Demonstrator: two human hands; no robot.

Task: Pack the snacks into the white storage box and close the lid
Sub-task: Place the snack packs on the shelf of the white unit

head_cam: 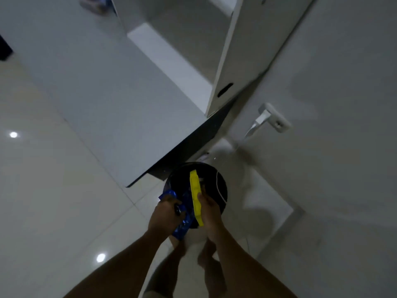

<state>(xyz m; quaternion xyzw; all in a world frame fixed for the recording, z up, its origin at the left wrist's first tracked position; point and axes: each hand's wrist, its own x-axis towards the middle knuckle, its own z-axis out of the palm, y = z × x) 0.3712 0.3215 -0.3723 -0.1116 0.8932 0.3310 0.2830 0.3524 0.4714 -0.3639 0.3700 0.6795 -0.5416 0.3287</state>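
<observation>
My left hand [164,216] is closed around a crumpled blue snack wrapper [181,222], with a small dark round piece showing between its fingers. In my right hand [209,211] I grip a long yellow plastic tray [196,195] on edge. Both hands are held over a round black bin [214,186] on the floor. No white storage box can be made out for certain in this blurred view.
A white cabinet [103,100] fills the left and middle, with its open door [234,52] standing above the bin. A white door with a metal handle [264,119] is on the right. Glossy pale floor tiles [43,190] lie at the left. My bare feet [206,254] are below.
</observation>
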